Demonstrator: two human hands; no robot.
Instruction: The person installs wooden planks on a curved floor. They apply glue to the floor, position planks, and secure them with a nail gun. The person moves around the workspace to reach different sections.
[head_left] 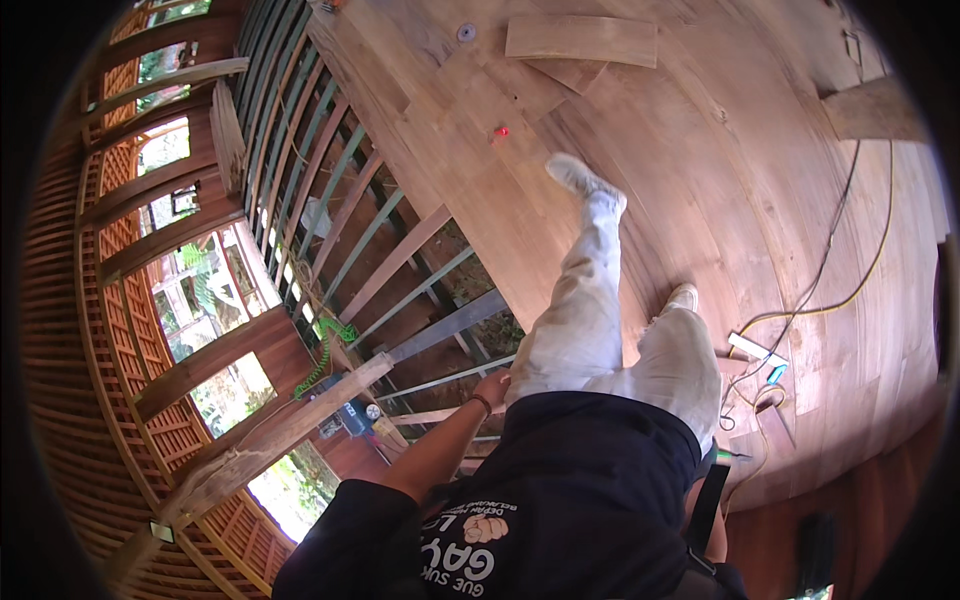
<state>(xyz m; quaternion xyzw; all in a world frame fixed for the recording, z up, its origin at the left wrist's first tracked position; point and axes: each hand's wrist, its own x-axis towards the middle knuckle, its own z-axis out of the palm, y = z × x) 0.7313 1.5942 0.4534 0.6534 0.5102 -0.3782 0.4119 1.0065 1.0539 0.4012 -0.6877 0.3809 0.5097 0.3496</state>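
Note:
My left hand (493, 388) hangs beside my left thigh, at the edge of the open floor frame. Its fingers are partly hidden against the trousers, and nothing that it holds can be seen. On my right, only part of the forearm (716, 540) shows beside a dark strap (709, 505); the hand itself is hidden. I stand on a floor of wooden planks (680, 150), left leg stretched forward. Right of my legs lie a white strip-shaped piece (755, 348), a small blue item (776, 374) and a thin green-ended tool (735, 456).
Left of the planks, joists (400, 265) span open gaps. A green coiled hose (325, 360) and a blue machine with a gauge (350, 415) are near a wooden beam (280, 435). Loose boards (580, 40), a round disc (466, 33) and a yellow cable (860, 285) lie on the floor.

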